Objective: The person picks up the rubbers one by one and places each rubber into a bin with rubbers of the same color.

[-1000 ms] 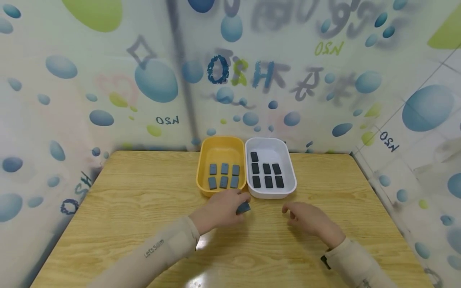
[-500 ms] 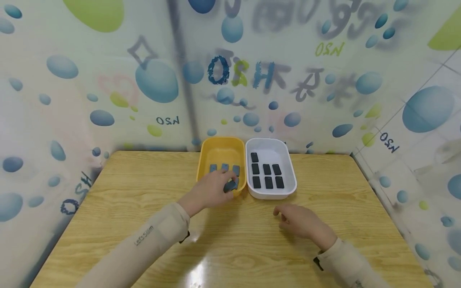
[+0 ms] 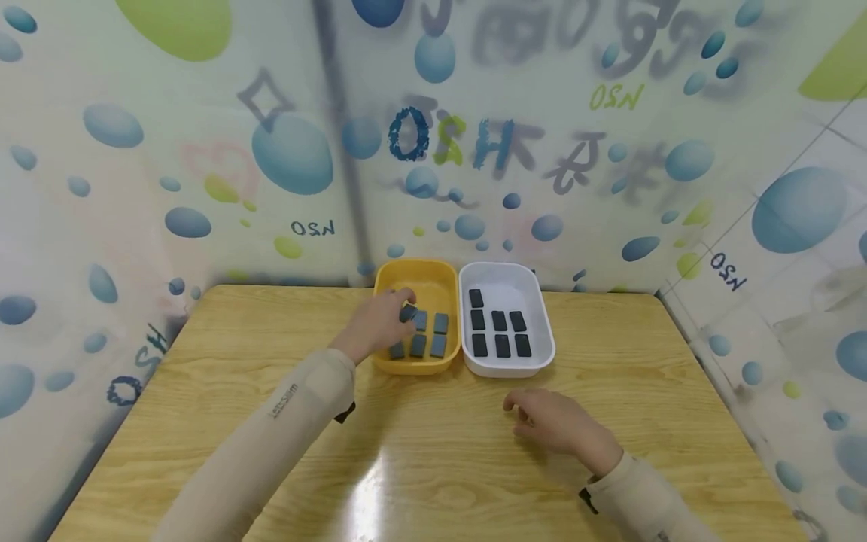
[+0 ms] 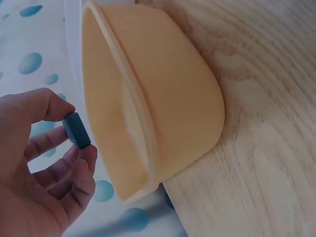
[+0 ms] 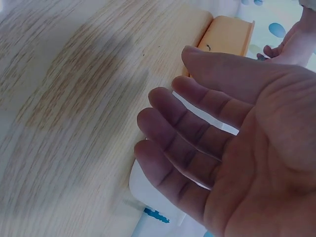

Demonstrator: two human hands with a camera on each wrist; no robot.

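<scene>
My left hand is over the left side of the yellow tray. Between thumb and fingertips it pinches a small dark blue-grey rectangular block, seen edge-on beside the tray's rim in the left wrist view. Several similar grey-blue blocks lie in rows on the tray's floor, and the hand hides part of them. My right hand hovers over the table in front of the white tray, fingers loosely bent and holding nothing, as its palm shows in the right wrist view.
Several black rectangular blocks lie in rows in the white tray, which stands against the yellow one's right side. Both trays stand at the far edge of the wooden table, close to a patterned wall covering.
My left hand has carried the pinched block from in front of the trays, over the yellow tray's near rim, to its left side. My right hand has drifted slightly left.
</scene>
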